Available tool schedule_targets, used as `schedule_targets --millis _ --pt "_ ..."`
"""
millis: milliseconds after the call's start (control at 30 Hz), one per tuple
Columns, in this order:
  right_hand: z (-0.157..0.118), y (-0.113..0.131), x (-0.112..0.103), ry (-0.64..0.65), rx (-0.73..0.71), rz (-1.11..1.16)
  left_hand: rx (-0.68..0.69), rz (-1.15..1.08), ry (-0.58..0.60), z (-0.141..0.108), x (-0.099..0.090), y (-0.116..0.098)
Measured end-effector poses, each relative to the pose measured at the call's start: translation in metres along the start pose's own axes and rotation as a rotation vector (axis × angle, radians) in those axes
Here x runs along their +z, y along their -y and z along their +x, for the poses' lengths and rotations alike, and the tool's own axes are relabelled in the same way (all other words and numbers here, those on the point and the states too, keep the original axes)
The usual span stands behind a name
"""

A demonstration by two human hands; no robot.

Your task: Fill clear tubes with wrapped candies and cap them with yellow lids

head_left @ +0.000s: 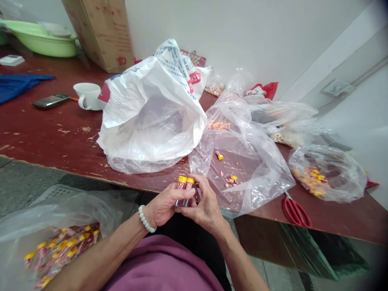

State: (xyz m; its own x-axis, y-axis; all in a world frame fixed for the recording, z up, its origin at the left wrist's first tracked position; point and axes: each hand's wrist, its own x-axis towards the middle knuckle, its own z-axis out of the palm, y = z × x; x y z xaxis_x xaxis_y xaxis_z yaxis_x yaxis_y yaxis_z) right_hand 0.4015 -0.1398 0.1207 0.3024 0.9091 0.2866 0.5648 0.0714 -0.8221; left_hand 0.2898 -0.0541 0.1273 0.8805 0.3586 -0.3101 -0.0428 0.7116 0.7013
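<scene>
Centrally, two small tubes (189,186) stand side by side between the hands, close to the near edge of the table. Each is slim, cylindrical and transparent, with a smooth yellow cap (182,178) uppermost and a mottled red-and-pale pattern showing through the upper wall; the lower portions are partly covered by fingers. The left hand (163,204) is curled nearly closed around the pair, its thumb laid across the front; the right hand (206,206) is half closed, its bent fingers steadying the tubes from the right and from below. A bracelet (146,219) of round, pale, glossy beads circles the left wrist. Ahead of the left hand, a white bag (121,117) of creased plastic, printed in blue and red, gapes toward the wearer. Ahead and to the right of the right hand, a thin clear bag (260,141) lies rumpled, with small pink and yellow pieces (232,180) showing inside its outline. Farther right are scissors (297,212) with looped red handles and a rounded, crinkled pouch (342,173) of clear film. Below and left of the left hand, a loose plastic sack (15,234) contains many yellow-capped tubes. The table (51,133) is dark red, its paint chipped to paler patches.
</scene>
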Motion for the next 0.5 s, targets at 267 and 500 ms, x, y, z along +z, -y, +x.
schedule_targets --millis 267,500 --pt "0.004 0.003 0.008 -0.055 -0.130 -0.142 0.026 0.030 -0.001 0.002 -0.006 0.005" --pt "0.027 -0.013 -0.015 0.081 -0.189 -0.261 0.061 0.418 -0.401 -0.069 -0.064 -0.002"
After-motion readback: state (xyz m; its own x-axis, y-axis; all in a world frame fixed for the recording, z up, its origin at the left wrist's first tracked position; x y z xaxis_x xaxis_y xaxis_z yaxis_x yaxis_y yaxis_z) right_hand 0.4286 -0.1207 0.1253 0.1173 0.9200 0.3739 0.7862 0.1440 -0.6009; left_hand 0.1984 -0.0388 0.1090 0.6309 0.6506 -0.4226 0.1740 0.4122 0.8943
